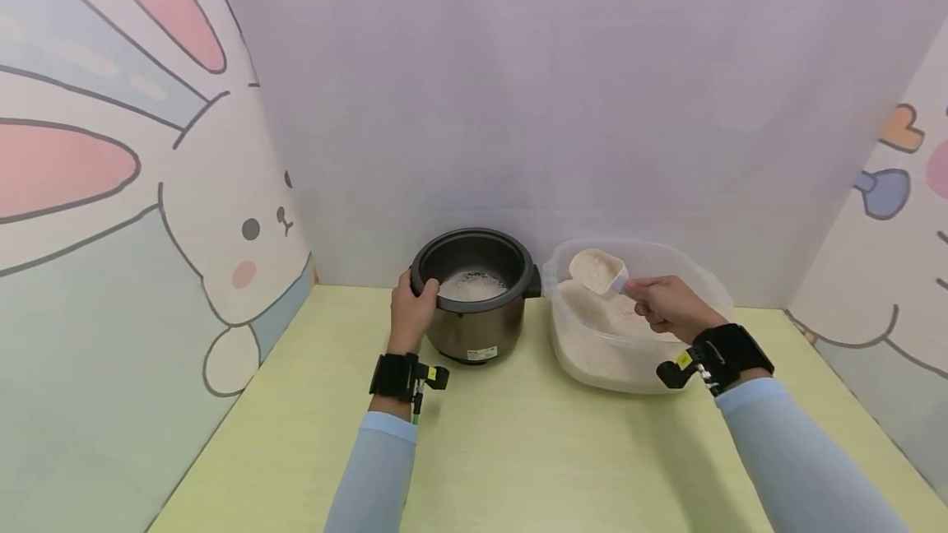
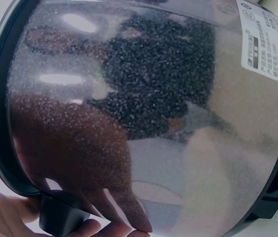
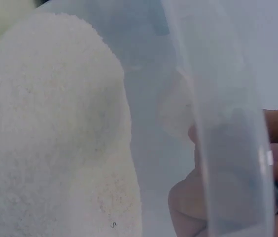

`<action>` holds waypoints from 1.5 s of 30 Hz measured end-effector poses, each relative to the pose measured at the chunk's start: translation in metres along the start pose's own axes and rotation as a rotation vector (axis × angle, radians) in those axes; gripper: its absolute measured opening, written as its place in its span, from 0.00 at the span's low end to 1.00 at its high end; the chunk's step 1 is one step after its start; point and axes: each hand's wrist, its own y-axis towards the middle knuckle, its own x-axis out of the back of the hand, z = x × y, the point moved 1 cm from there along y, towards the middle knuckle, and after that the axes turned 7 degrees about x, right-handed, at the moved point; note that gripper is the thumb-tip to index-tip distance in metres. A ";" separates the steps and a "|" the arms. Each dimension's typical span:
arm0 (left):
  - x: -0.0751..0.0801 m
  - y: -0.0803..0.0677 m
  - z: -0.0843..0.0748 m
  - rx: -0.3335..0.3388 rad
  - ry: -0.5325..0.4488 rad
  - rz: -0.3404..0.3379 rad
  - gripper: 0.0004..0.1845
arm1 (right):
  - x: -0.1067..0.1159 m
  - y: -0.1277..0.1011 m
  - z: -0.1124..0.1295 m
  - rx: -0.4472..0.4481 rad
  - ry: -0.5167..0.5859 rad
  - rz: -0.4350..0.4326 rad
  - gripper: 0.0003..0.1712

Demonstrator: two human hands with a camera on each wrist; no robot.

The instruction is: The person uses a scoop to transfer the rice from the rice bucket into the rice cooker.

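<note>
A lidless rice cooker [image 1: 474,327], dark and glossy with a black rim, stands near the back wall; white rice [image 1: 474,290] lies at the bottom of its bowl. My left hand [image 1: 411,315] grips its left side, thumb over the rim and fingers round the black side handle [image 2: 60,215]. To the right sits a clear plastic tub [image 1: 557,321] of rice [image 3: 55,133]. Above the tub my right hand [image 1: 672,304] pinches the handle of a white measuring scoop [image 1: 596,271] filled with rice. The tub's translucent wall partly veils that hand in the right wrist view.
Both vessels rest on a pale yellow-green tabletop [image 1: 511,459]. A plain lilac backdrop [image 1: 504,89] rises right behind them. Cartoon-printed side panels [image 1: 222,270] flank the table. The cooker's right handle [image 1: 533,282] almost meets the tub's rim.
</note>
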 end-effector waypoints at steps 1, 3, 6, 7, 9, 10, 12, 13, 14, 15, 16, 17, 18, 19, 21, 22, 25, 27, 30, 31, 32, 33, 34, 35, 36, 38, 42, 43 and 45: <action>0.000 0.000 0.000 -0.005 -0.004 0.005 0.33 | 0.000 -0.001 0.001 0.006 0.014 -0.004 0.31; -0.001 0.000 0.001 -0.012 -0.008 0.013 0.32 | 0.000 -0.003 0.004 0.015 0.045 -0.011 0.31; -0.002 0.000 0.002 -0.013 -0.005 0.013 0.32 | -0.002 -0.004 0.012 0.017 0.076 -0.020 0.29; -0.002 0.000 0.002 -0.013 0.001 0.011 0.33 | -0.004 -0.004 0.015 0.019 0.078 -0.024 0.29; -0.002 0.000 0.001 -0.009 0.002 0.008 0.33 | -0.007 -0.005 0.023 0.021 0.083 -0.039 0.29; -0.001 0.001 0.001 -0.009 0.008 0.005 0.33 | -0.008 -0.004 0.026 0.024 0.087 -0.048 0.28; -0.001 0.001 0.001 -0.008 0.009 0.002 0.33 | -0.012 -0.004 0.034 0.033 0.091 -0.063 0.27; -0.001 0.001 0.002 -0.007 0.011 0.001 0.33 | -0.014 -0.005 0.038 0.039 0.097 -0.070 0.26; -0.001 0.000 0.002 -0.005 0.007 -0.001 0.33 | -0.016 -0.005 0.042 0.043 0.103 -0.079 0.25; -0.001 0.001 0.002 -0.004 0.009 -0.004 0.33 | -0.018 -0.005 0.045 0.050 0.110 -0.084 0.24; -0.001 0.001 0.002 -0.004 0.009 -0.003 0.33 | -0.020 -0.005 0.049 0.060 0.114 -0.087 0.24; -0.001 0.000 0.002 -0.004 0.004 -0.001 0.33 | -0.022 -0.006 0.053 0.064 0.120 -0.095 0.23; -0.001 0.000 0.002 -0.004 0.008 -0.003 0.33 | -0.025 -0.006 0.057 0.069 0.124 -0.101 0.24; -0.001 0.000 0.002 -0.005 0.007 -0.002 0.33 | -0.027 -0.006 0.060 0.075 0.126 -0.106 0.24; -0.001 0.001 0.002 -0.008 0.005 -0.003 0.32 | -0.033 -0.006 0.067 0.085 0.129 -0.114 0.24; -0.001 0.001 0.002 -0.011 0.003 -0.001 0.32 | -0.036 -0.006 0.071 0.087 0.131 -0.115 0.25; -0.001 0.001 0.003 -0.016 0.001 0.000 0.32 | -0.046 -0.005 0.080 0.091 0.132 -0.111 0.26; -0.001 0.001 0.003 -0.019 0.002 0.001 0.32 | -0.053 -0.003 0.085 0.093 0.135 -0.105 0.27; -0.001 0.001 0.003 -0.018 0.007 -0.003 0.32 | -0.062 0.000 0.092 0.101 0.144 -0.104 0.26; -0.001 0.001 0.003 -0.016 0.007 -0.003 0.32 | -0.064 0.001 0.093 0.102 0.145 -0.106 0.25; 0.000 0.001 0.003 -0.014 0.007 -0.003 0.32 | -0.067 0.003 0.095 0.102 0.146 -0.107 0.25; 0.000 0.001 0.003 -0.012 0.007 -0.003 0.32 | -0.070 0.004 0.096 0.101 0.147 -0.110 0.25; 0.000 0.002 0.003 -0.010 0.010 -0.006 0.32 | -0.073 0.006 0.098 0.097 0.150 -0.114 0.25; 0.001 0.002 0.003 -0.008 0.009 -0.006 0.32 | -0.076 0.008 0.099 0.094 0.150 -0.117 0.25; 0.001 0.002 0.003 -0.006 0.009 -0.003 0.33 | -0.079 0.009 0.100 0.090 0.150 -0.120 0.25; 0.002 0.002 0.003 -0.004 0.010 -0.001 0.33 | -0.085 0.013 0.101 0.084 0.151 -0.131 0.24; 0.002 0.002 0.003 -0.001 0.010 0.008 0.34 | -0.094 0.018 0.101 0.090 0.154 -0.149 0.18; 0.001 0.002 0.003 -0.001 0.010 0.008 0.34 | -0.096 0.019 0.101 0.093 0.154 -0.154 0.17; 0.000 0.002 0.003 -0.003 0.010 0.010 0.34 | -0.100 0.021 0.101 0.100 0.155 -0.164 0.16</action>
